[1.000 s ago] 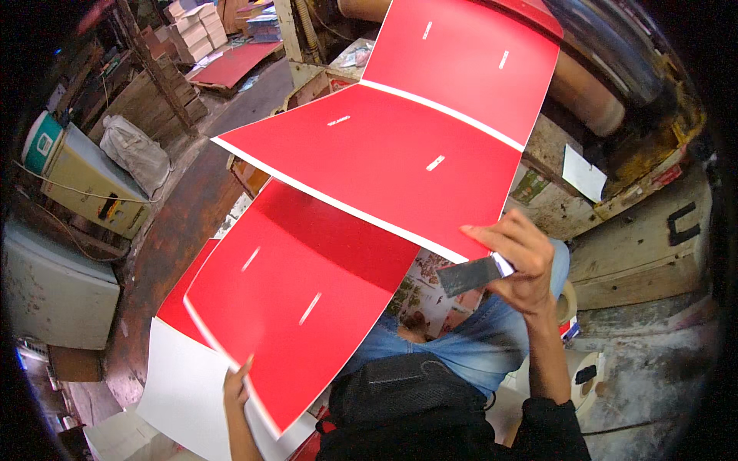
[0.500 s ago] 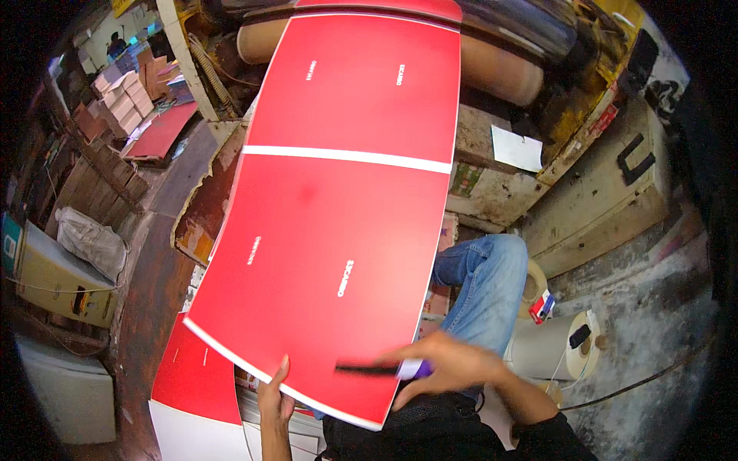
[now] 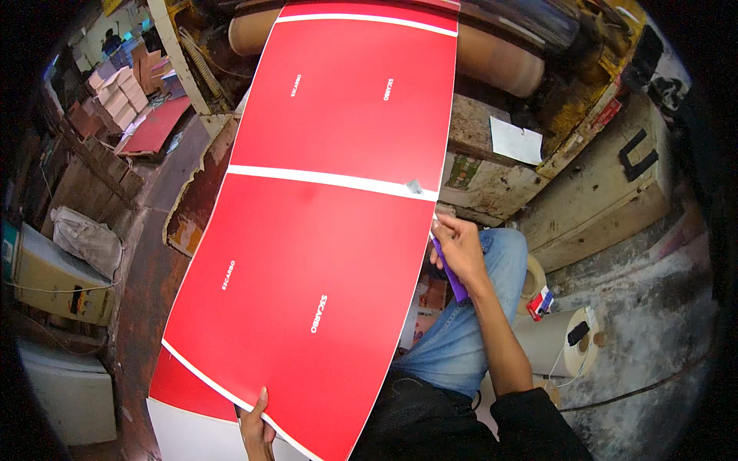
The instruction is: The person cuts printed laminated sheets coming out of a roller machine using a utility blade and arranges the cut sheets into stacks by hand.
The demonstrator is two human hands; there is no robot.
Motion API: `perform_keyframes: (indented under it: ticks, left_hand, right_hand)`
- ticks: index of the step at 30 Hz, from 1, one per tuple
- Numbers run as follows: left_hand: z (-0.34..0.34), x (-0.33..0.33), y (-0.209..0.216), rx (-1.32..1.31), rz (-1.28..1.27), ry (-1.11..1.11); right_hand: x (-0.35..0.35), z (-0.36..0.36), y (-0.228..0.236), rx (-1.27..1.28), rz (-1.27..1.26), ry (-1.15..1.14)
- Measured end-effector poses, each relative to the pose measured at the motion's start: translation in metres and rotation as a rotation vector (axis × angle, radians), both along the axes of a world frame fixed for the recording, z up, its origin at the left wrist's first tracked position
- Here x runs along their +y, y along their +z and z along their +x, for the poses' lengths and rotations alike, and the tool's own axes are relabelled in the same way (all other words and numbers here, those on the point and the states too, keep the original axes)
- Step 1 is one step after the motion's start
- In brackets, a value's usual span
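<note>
A long red printed sheet point(image 3: 277, 253) with white cross bands comes down toward me from the rollers at the top. My left hand point(image 3: 257, 429) pinches its white near edge, thumb on top and fingers beneath. At the sheet's right edge, just below the middle white band point(image 3: 323, 179), my right hand point(image 3: 459, 250) is closed round a purple utility knife point(image 3: 455, 283). The knife's tip is at the sheet's edge; whether it touches is hard to see. A small grey patch point(image 3: 414, 187) lies on the band's right end.
Brown and dark rollers point(image 3: 500, 61) span a machine frame at the top. Below left are stacked red and white sheets point(image 3: 192, 430). My jeans-clad knee point(image 3: 503, 261) is right of the sheet, beside a tape roll point(image 3: 534, 288) and a white film roll point(image 3: 553, 342). A metal cabinet point(image 3: 607, 184) stands right.
The sheet has come farther down toward me, with my left hand lower on its near edge. My right hand has moved up with the knife to the sheet's right edge.
</note>
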State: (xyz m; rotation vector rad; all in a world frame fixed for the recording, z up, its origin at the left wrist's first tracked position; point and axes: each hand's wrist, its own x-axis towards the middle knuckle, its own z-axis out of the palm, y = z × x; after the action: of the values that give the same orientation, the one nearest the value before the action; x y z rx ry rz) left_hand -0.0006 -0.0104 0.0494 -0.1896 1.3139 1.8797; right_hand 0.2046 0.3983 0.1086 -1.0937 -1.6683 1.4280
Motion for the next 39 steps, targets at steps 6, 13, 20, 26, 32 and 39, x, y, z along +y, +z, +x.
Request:
perform_keyframes:
  ticks: [6, 13, 20, 26, 32, 39]
  left_hand:
    - [-0.010, -0.024, -0.025, -0.026, -0.101, 0.036]
    - [-0.041, -0.120, -0.029, 0.089, -0.056, -0.047]
    - [-0.088, -0.007, -0.102, 0.096, -0.140, -0.019]
    - [-0.094, 0.151, -0.082, 0.521, -0.309, -0.106]
    - [0.008, 0.269, -0.018, -0.358, 0.904, -0.309]
    - [0.031, 0.280, 0.030, 0.015, 0.492, -0.234]
  right_hand:
    - [0.032, -0.022, 0.013, 0.120, -0.040, -0.289]
    - [0.020, -0.020, -0.012, 0.118, -0.220, -0.119]
    - [-0.014, -0.028, 0.047, 0.158, -0.197, 0.039]
    - [-0.039, -0.010, 0.069, 0.163, -0.291, 0.108]
    - [-0.051, 0.014, 0.076, 0.240, -0.457, 0.173]
    - [0.025, 0.060, 0.108, -0.226, -0.196, 0.192]
